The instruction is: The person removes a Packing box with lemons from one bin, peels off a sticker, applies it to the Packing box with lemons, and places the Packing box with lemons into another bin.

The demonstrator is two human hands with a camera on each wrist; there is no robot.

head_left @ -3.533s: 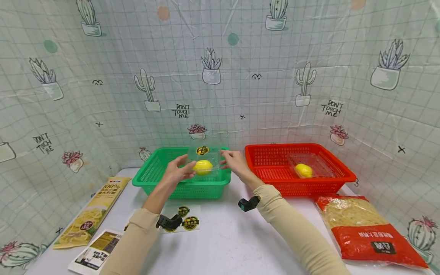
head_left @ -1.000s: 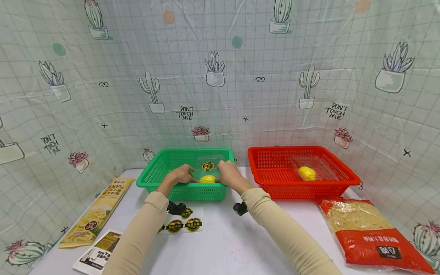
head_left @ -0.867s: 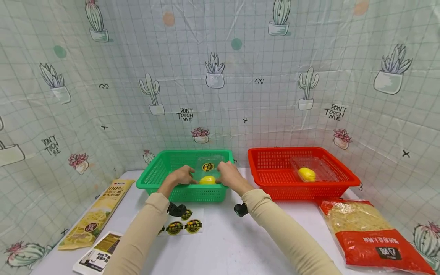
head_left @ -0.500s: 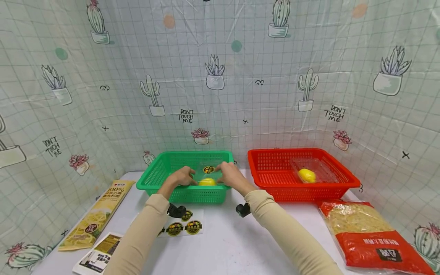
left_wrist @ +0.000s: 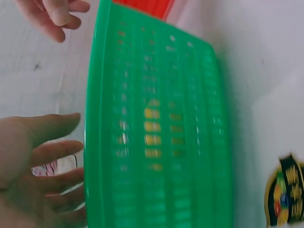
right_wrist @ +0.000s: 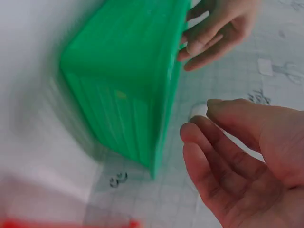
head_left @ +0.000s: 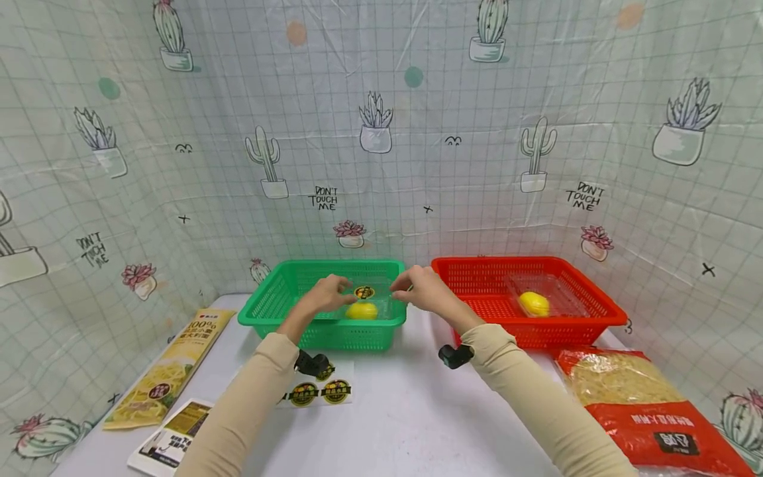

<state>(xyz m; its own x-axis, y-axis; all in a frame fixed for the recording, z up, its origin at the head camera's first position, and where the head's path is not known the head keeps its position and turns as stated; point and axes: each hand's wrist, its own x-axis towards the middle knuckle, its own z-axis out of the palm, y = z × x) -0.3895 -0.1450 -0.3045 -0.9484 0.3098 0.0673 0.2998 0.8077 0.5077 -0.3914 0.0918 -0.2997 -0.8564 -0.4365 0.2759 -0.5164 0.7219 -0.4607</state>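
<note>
A clear plastic box (head_left: pixel 381 289) with a round black-and-yellow sticker (head_left: pixel 364 292) on its lid lies in the right part of the green basket (head_left: pixel 334 336). Inside the box is a lemon (head_left: pixel 361 311). My left hand (head_left: pixel 324 296) hovers over the basket to the left of the box, fingers relaxed and holding nothing. Above the basket's right rim is my right hand (head_left: pixel 424 289), its fingers loosely bent with a gap to the thumb. In the left wrist view, yellow of the lemon shows through the basket's slots.
A red basket (head_left: pixel 524 330) on the right holds another clear box with a lemon (head_left: pixel 534 304). A sticker sheet (head_left: pixel 322 387) lies in front of the green basket. Noodle packs (head_left: pixel 169 371) and a white printed packet (head_left: pixel 171 438) are left; a red-labelled bag (head_left: pixel 656 411) is right.
Both hands lowered the boxed lemon into the green basket and let go of it. Since half a second ago they have risen, the right hand also moving rightward.
</note>
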